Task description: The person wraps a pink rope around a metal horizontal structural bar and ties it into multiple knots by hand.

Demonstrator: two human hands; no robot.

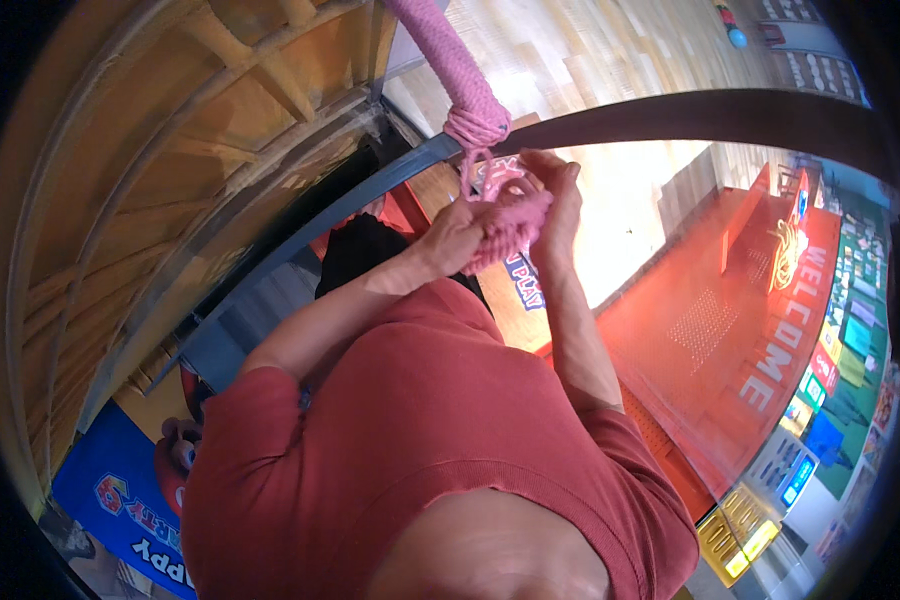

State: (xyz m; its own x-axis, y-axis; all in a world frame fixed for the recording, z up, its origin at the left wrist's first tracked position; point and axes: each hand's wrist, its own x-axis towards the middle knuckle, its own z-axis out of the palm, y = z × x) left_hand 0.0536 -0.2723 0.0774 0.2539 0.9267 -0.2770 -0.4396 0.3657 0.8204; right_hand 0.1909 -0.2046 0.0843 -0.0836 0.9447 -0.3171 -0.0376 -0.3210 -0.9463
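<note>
A bundle of looped pink cord (pixel 510 232) lies between my two hands in front of my chest. My left hand (pixel 448 240) is closed on its left side. Around the right side of the same bundle curl the fingers of my right hand (pixel 562 205), partly hidden by the loops. A strand of cord runs up from the bundle to a thick wrap of pink cord (pixel 478 122) at the lower end of a pole (pixel 445 50), which is tightly covered in pink cord.
A dark curved bar (pixel 700 115) crosses just beyond my hands, and a blue-grey beam (pixel 370 187) slants at their left. Wooden framing (pixel 170 150) fills the left. A red counter (pixel 690 320) stands on the right, with a yellow crate (pixel 735 530) nearer me.
</note>
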